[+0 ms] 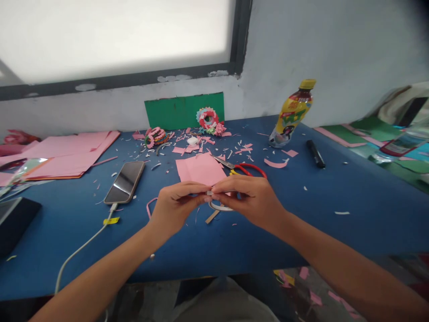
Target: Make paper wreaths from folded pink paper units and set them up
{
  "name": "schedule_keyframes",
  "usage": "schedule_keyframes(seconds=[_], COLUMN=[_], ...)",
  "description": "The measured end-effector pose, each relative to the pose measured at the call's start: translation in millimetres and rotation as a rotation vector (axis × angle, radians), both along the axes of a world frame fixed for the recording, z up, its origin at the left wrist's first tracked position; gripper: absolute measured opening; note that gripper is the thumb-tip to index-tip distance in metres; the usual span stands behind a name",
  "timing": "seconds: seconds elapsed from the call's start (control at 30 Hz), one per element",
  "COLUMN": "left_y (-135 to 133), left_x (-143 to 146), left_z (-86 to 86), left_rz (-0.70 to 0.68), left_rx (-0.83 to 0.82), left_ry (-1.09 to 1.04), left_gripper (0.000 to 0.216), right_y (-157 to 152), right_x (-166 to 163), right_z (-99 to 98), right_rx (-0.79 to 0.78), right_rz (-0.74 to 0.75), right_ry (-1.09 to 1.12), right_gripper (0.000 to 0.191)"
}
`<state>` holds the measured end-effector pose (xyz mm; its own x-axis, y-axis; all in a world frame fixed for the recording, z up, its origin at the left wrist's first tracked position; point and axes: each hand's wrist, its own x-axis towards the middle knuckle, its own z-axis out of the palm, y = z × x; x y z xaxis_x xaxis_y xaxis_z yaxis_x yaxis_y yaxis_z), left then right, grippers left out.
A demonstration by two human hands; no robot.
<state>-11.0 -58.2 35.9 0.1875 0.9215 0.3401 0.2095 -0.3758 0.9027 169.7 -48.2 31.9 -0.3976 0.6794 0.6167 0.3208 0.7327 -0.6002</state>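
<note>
Fingertip to fingertip, my left hand (176, 203) and my right hand (251, 197) meet above the blue table, both closed in a pinch. Between them is a thin white strip (219, 207), which looks like paper and curves below the right fingers. Its small end shows at the fingertips; the rest of it is partly hidden. Just beyond the hands lie pink paper sheets (197, 167). Scissors with red handles (250, 170) rest partly on these sheets, close behind my right hand. A narrow brown strip (212, 216) lies under the fingers.
A phone (124, 182) with a white cable lies left, near stacked pink paper (77, 154). Paper scraps surround ring-shaped paper crafts (208, 118) before a green board (182, 109). At right stand a drink bottle (291, 114) and a black marker (315, 154) lying flat.
</note>
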Motion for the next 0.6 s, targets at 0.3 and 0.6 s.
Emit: schedule_keyframes(seconds=[0.3,0.6], left_y=[0.4,2.7], left_x=[-0.1,-1.7], left_z=[0.5,-0.1], left_rz=[-0.003,-0.017], left_rx=[0.010,0.032], left_ry=[-0.030,-0.016], left_gripper=[0.019,0.019], right_y=[-1.5,-1.7], right_x=[0.0,-0.9], right_z=[1.0,2.0], right_rx=[0.030,0.044], right_rz=[0.022,0.039], right_ry=[-0.024,-0.030], right_gripper=[0.009,0.010])
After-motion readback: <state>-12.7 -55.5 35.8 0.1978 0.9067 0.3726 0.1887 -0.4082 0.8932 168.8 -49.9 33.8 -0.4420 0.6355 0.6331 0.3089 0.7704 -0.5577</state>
